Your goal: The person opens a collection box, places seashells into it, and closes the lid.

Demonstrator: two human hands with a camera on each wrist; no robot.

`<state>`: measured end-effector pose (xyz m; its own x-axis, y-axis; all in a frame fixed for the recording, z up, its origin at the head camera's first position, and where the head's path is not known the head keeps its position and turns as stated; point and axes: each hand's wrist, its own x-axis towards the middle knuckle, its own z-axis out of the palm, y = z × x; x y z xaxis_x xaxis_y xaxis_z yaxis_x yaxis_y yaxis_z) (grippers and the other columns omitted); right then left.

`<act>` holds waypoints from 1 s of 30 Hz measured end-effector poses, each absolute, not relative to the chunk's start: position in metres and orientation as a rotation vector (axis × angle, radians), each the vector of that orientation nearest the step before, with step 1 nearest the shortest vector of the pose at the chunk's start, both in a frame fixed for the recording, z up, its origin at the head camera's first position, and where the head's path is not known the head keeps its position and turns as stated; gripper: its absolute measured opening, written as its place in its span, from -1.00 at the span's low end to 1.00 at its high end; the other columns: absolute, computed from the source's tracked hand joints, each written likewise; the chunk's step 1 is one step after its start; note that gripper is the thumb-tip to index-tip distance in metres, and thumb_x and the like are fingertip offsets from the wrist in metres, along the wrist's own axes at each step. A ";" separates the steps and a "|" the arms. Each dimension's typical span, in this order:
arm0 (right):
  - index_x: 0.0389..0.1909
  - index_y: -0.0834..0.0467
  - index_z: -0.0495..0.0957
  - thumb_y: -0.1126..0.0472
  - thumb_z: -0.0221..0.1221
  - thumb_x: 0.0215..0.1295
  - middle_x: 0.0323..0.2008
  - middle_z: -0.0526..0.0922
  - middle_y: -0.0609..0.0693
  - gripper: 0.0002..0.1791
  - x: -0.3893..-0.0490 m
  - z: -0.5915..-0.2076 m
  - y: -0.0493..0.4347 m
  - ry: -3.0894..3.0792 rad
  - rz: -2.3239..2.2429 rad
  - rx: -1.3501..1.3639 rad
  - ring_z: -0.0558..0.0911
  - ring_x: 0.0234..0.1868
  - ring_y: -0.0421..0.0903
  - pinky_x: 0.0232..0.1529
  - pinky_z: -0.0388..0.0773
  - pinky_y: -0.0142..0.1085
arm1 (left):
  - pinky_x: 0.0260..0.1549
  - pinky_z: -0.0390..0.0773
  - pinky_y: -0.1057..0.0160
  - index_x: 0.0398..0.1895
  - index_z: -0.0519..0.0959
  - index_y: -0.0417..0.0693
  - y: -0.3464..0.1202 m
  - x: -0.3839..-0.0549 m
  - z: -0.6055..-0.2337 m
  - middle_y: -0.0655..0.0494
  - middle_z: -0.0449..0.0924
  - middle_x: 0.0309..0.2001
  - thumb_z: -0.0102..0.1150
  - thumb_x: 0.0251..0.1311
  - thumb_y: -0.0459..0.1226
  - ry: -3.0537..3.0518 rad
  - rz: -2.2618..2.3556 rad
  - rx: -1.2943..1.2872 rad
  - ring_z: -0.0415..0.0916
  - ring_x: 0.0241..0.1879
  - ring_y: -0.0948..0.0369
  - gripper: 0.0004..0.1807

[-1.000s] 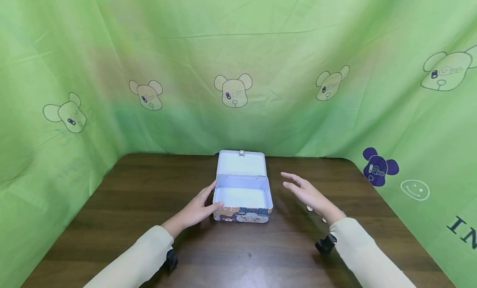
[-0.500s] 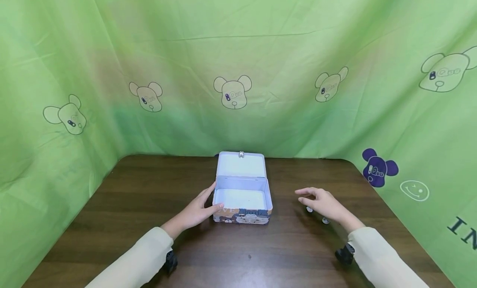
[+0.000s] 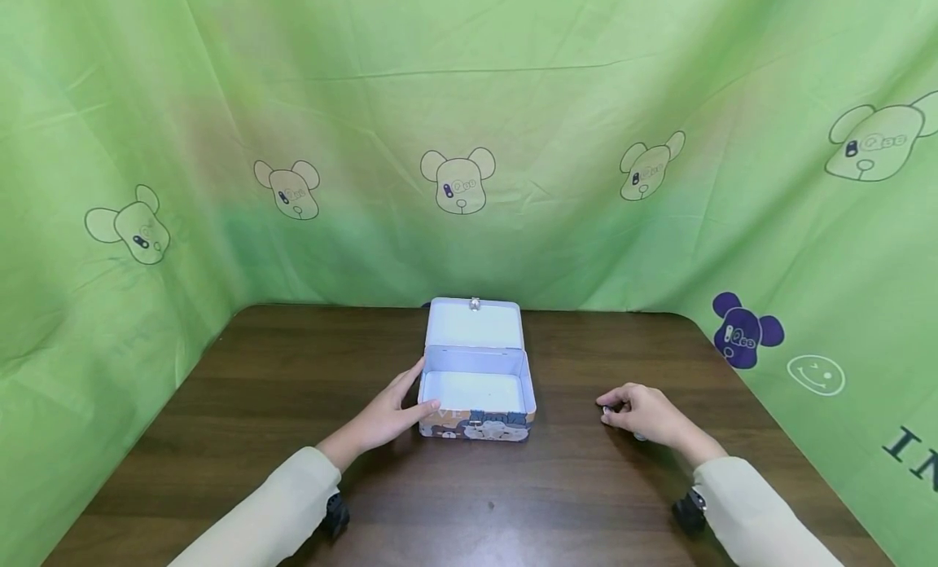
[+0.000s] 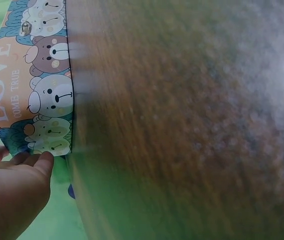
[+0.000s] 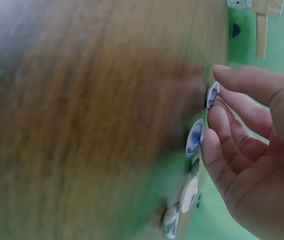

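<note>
A tin box (image 3: pixel 476 425) with bear pictures and white insides stands in the middle of the table, its lid raised at the back. My left hand (image 3: pixel 383 416) grips the near left corner, thumb over the front rim and fingers along the side. In the left wrist view, its fingertips press against the bear-printed tin (image 4: pixel 51 97). Over at the right, my right hand (image 3: pixel 650 414) pinches a small white-and-blue disc (image 5: pixel 213 95) at the tabletop between thumb and fingers. Close beside its lower fingers is another disc (image 5: pixel 195 137) with a similar pattern.
More small pale discs, one patterned disc (image 5: pixel 189 194) and one striped disc (image 5: pixel 172 220), lie in a row beyond. A dark wooden table (image 3: pixel 410 502) carries everything. Green cloth (image 3: pixel 557 249) with bear drawings hangs behind it and along both sides.
My right hand has moved right and down from beside the box to the small discs, its fingers closing around one. The left hand and the tin box stay put.
</note>
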<state>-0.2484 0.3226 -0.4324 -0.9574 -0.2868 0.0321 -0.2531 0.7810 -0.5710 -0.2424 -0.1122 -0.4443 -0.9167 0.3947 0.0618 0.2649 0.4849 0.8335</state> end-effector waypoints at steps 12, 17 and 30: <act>-0.17 0.30 0.71 0.33 0.31 0.25 -0.37 0.66 -0.02 -0.84 -0.248 -0.436 0.325 2.877 -0.987 -0.377 0.54 -0.55 -0.10 -0.61 0.51 -0.29 | 0.33 0.09 -0.30 0.64 -0.10 0.11 -0.112 -0.244 -0.447 -0.09 -0.08 0.58 0.17 0.36 0.11 2.597 1.408 0.570 -0.08 0.52 -0.10 -0.05; -0.24 0.26 0.72 0.30 0.33 0.26 -0.42 0.66 -0.05 -0.89 -0.249 -0.434 0.326 2.885 -0.995 -0.352 0.53 -0.59 -0.12 -0.62 0.52 -0.29 | 0.33 0.07 -0.31 0.64 -0.09 0.09 -0.112 -0.244 -0.447 -0.08 -0.09 0.58 0.17 0.36 0.10 2.600 1.410 0.566 -0.09 0.52 -0.09 -0.05; -0.24 0.17 0.76 0.16 0.36 0.27 -0.50 0.65 -0.10 -0.85 -0.254 -0.428 0.325 2.960 -0.903 -0.379 0.53 -0.52 -0.20 -0.44 0.51 -0.27 | 0.34 0.08 -0.29 0.64 -0.10 0.08 -0.112 -0.243 -0.447 -0.09 -0.10 0.58 0.17 0.36 0.09 2.592 1.409 0.564 -0.09 0.52 -0.09 -0.05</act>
